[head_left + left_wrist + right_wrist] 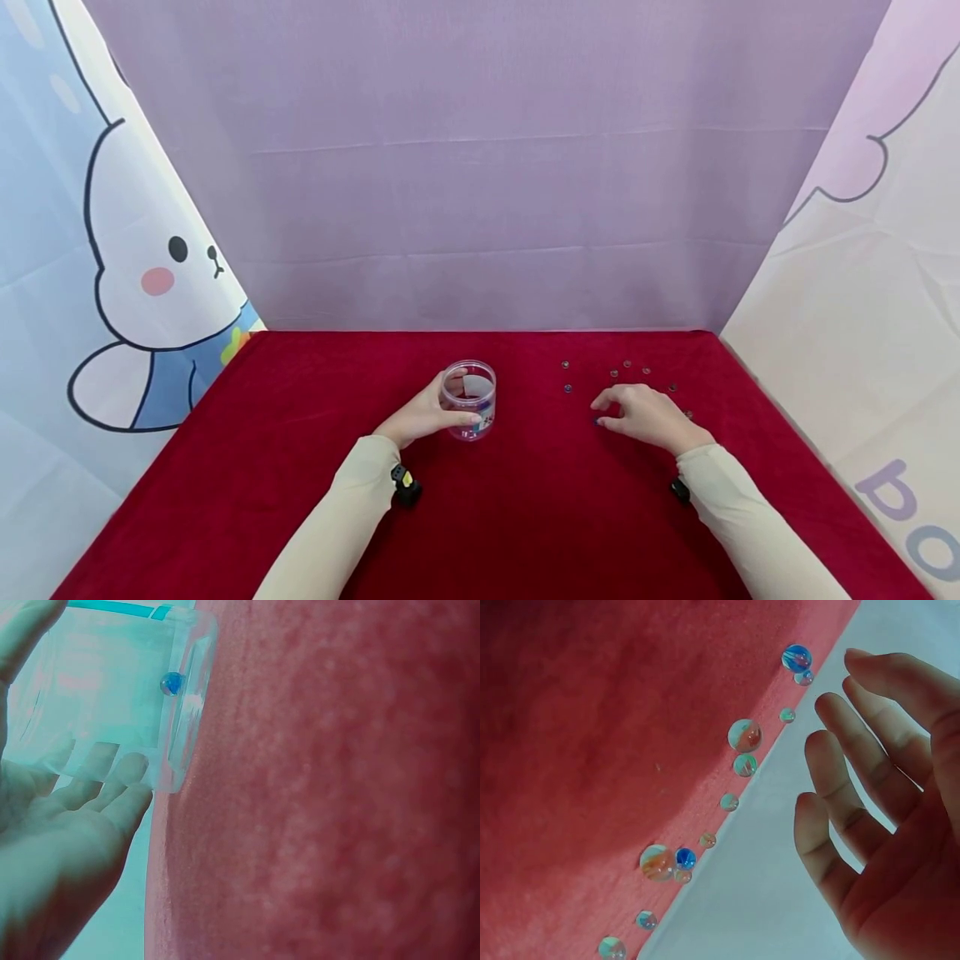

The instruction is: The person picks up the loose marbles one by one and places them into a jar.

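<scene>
My left hand point(422, 414) grips a clear plastic jar point(470, 417) round its side, thumb in front. The jar is upright with an open top and carries a printed label. In the left wrist view a blue glass marble point(172, 683) shows at the jar's bottom. My right hand point(643, 415) is held low over the cloth, fingers loosely bent and apart, nothing between them. By its thumb lies a blue marble point(597, 422), seen in the right wrist view as a blue-swirled marble point(796, 658) apart from the fingertips.
Several small glass marbles lie scattered on the red cloth point(300, 500) right of the jar, among them an orange-swirled marble point(658, 862) and a far marble point(566, 364). A purple curtain point(480, 167) stands behind, with printed cloth walls at both sides.
</scene>
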`<state>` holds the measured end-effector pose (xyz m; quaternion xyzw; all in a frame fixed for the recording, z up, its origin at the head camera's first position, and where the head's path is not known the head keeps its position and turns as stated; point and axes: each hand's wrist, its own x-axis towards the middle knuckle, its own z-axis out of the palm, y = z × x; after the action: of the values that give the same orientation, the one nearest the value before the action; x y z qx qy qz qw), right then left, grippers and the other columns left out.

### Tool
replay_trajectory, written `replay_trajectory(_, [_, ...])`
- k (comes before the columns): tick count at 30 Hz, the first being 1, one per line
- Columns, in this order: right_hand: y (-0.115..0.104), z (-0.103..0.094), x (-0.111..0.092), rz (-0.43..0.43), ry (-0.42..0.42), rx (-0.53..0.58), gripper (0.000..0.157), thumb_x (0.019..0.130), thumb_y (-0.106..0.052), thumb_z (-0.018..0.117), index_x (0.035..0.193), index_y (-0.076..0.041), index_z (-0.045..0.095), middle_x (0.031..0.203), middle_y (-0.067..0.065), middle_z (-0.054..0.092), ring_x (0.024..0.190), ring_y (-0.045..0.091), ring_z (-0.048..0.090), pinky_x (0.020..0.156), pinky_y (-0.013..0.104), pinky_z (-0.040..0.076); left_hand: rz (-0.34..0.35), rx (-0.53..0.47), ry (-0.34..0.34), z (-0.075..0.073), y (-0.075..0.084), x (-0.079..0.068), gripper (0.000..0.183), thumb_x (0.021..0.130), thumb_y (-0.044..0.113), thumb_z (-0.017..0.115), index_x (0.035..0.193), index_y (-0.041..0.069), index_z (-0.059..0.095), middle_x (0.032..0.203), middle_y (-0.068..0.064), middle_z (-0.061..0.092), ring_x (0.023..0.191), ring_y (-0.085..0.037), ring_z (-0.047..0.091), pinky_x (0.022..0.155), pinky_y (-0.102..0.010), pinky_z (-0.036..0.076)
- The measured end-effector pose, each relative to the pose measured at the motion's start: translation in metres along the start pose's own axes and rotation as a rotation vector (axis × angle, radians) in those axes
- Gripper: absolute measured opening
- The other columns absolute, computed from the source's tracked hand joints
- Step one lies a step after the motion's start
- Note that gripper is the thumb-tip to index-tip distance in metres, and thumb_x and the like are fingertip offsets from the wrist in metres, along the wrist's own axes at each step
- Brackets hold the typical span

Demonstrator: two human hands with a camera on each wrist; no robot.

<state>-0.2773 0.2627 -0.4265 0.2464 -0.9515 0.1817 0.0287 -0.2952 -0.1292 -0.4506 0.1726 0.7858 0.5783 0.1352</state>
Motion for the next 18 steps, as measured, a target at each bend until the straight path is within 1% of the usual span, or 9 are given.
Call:
replay_trajectory(7, [-0.0005,0.0032,0.0025,0.018,-0.04,0.011,0.022,0.087,-0.016,0.079,0.108,-0.014,0.076,0.102,-0.004,0.07,0.092,0.018,0.063,0.08,0.04,0.054,0.005,0.013,-0.001,-0.0007,0.0006,-0.0004,0.092,0.083,0.03,0.084,0.154,0.013,0.029,0.139,-0.006,0.05,0.125,-0.022,0.05,0.103,-0.046,0.044])
replay_trajectory(10, [-0.0004,0.0044,0.0037,0.011,-0.056,0.013,0.021,0.088,-0.015,0.078,0.109,-0.013,0.075,0.103,-0.004,0.07,0.092,0.018,0.063,0.079,0.04,0.054,0.005,0.015,-0.005,-0.0009,0.0005,-0.0003,0.093,0.083,0.03,0.085,0.155,0.013,0.029,0.138,-0.005,0.05,0.124,-0.022,0.05,0.103,-0.045,0.044])
replay_trajectory(14, [-0.0009,0.0052,0.0053,0.014,-0.076,0.027,0.022,0.088,-0.015,0.078,0.11,-0.013,0.075,0.104,-0.003,0.07,0.093,0.019,0.064,0.079,0.041,0.054,0.004,0.017,0.004,-0.001,-0.0007,-0.0003,0.092,0.082,0.031,0.085,0.154,0.015,0.029,0.139,-0.004,0.05,0.125,-0.022,0.05,0.103,-0.046,0.045])
replay_trajectory(18, [-0.0024,0.0066,0.0066,0.034,-0.092,0.044,0.022,0.089,-0.014,0.077,0.111,-0.012,0.075,0.104,-0.002,0.07,0.093,0.018,0.064,0.08,0.04,0.055,0.0,0.026,0.01,-0.0007,-0.0016,-0.0002,0.09,0.082,0.033,0.085,0.153,0.019,0.031,0.14,-0.003,0.05,0.127,-0.021,0.049,0.104,-0.047,0.044])
